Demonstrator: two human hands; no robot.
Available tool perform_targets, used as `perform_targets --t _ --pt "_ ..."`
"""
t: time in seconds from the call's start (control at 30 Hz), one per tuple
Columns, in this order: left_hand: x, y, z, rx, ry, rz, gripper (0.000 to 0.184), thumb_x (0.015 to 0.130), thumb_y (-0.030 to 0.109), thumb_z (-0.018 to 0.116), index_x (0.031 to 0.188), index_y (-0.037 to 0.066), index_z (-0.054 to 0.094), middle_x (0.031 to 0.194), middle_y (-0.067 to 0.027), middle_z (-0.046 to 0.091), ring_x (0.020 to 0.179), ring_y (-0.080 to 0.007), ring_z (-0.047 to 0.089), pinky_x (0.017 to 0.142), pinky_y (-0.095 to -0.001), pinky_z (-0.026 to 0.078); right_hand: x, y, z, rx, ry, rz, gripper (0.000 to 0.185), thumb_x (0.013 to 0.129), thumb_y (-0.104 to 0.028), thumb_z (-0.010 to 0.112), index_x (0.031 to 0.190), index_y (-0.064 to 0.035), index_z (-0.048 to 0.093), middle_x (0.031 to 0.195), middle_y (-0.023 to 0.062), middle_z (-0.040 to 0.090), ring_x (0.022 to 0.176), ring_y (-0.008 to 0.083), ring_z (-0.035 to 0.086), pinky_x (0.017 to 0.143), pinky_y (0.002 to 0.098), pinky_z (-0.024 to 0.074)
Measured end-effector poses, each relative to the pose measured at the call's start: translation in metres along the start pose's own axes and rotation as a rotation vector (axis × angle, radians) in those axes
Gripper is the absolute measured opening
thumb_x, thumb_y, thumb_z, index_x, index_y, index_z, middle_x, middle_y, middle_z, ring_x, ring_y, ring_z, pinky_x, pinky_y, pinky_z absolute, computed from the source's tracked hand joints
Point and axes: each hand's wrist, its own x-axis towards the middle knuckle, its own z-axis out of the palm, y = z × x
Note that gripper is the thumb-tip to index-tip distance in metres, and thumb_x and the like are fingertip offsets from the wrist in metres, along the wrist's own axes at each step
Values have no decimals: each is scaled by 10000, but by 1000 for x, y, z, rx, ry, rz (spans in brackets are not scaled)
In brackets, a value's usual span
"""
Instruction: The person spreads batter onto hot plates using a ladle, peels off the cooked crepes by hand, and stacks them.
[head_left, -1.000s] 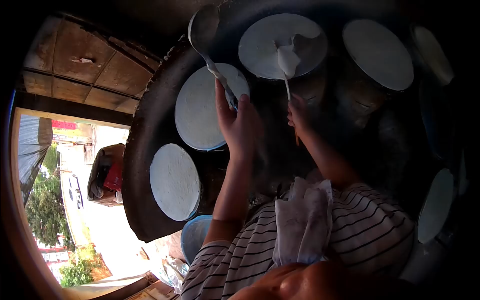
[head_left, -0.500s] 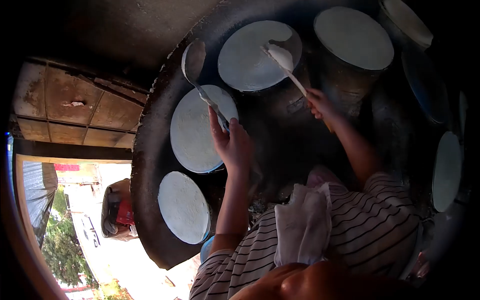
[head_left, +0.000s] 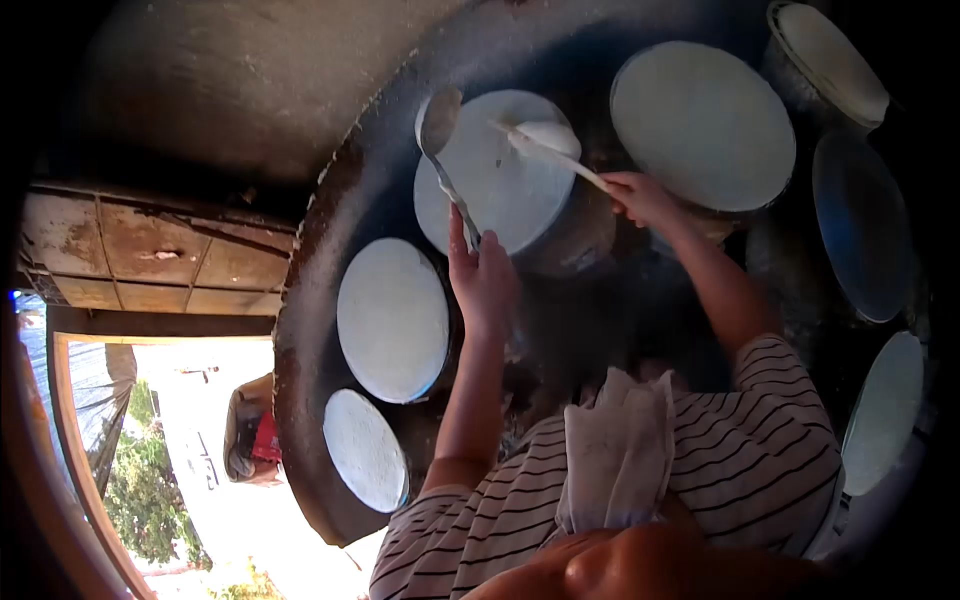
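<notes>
The left hand (head_left: 485,285) was found closed on the handle of a metal ladle (head_left: 442,122), the handle passing between thumb and forefinger. The ladle pointed up and away from the wearer, its bowl overlapping the upper left edge of a white round (head_left: 465,185); whether the bowl touched that surface could not be determined.

The right hand (head_left: 642,203) was wrapped around a pale stick (head_left: 578,170), which slanted up and leftward over the same round. A glossy white mass (head_left: 550,138) lay along the stick toward its far end. Contact between the stick's tip and the round could not be confirmed. A small dark mark was noted on the round, below the tip.

Further rounds stood in an arc about the person. A large one (head_left: 703,125) was located just beyond the right hand, and another (head_left: 392,320) lay to the left of the left forearm. A smaller one (head_left: 366,450) was sited nearer the wearer, close to the edge of the dark table (head_left: 325,500). On the far right, a dark bluish disc (head_left: 862,228) stood at a steep tilt.

The wearer had on a striped shirt (head_left: 745,440), with a white cloth (head_left: 618,450) hanging over the chest.
</notes>
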Motion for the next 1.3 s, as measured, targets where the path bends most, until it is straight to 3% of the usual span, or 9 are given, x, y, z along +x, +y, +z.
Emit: perform_targets --t 0.1,0.13,0.37,0.53,0.77,0.93,1.03,1.23,1.3 --pt "17 -9 34 -4 61 -56 571 929 66 445 1453 181 250 556 45 422 417 -42 379 373 -200 314 94 15 31 -512 269 -575 364 938 -162 452 1296 -139 517 842 139 656 728 271 635 634 427 497" --pt "16 -4 39 -76 38 -89 565 933 60 439 1452 186 254 553 47 414 418 -40 378 367 -198 313 61 -18 29 -684 197 -466 369 917 -134 458 1280 -135 522 901 183 646 856 340 623 728 477 479" --pt "65 -9 35 -253 -145 -149 531 963 100 428 1451 189 239 600 34 348 417 -36 295 351 -188 267 26 30 23 -682 398 -372 322 886 -107 460 1189 -76 566 679 186 606 631 342 618 556 458 471" --pt "118 -25 -10 -1125 -323 -617 68 968 177 456 1004 196 510 631 42 359 464 -52 345 390 -198 305 61 -2 -7 -606 290 -413 283 902 -132 446 1145 -80 581 789 189 633 708 358 622 606 468 479" --pt "148 -23 -8 -1212 -307 -809 196 971 229 466 809 120 443 599 28 377 479 -62 367 423 -203 333 32 -22 10 -583 160 -481 223 910 -163 486 1072 -78 615 839 187 635 785 363 612 680 468 471" --pt "125 -67 -16 -969 39 -537 197 965 197 441 788 111 425 594 30 355 460 -62 352 421 -198 353 -22 39 55 -217 226 -143 237 889 -149 521 1083 -47 611 836 210 628 809 384 606 702 460 475" --pt "81 -90 28 -868 123 -388 234 943 124 457 715 108 405 576 18 387 448 -76 389 423 -209 402 -6 46 101 -202 230 -438 214 889 -111 498 1071 -44 589 802 206 601 756 394 593 644 421 445" --pt "83 -52 -9 -2074 -233 -673 229 928 84 455 713 87 375 524 44 365 383 -69 385 363 -218 394 34 -20 43 -406 286 -466 325 850 -223 588 1159 -128 618 992 142 658 884 324 630 748 416 503" --pt "49 0 4 -2000 -308 -620 240 925 66 451 703 81 364 517 49 367 368 -64 378 334 -217 373 67 -1 27 -362 268 -401 320 835 -231 601 1140 -138 632 1021 133 654 902 310 630 777 420 501"
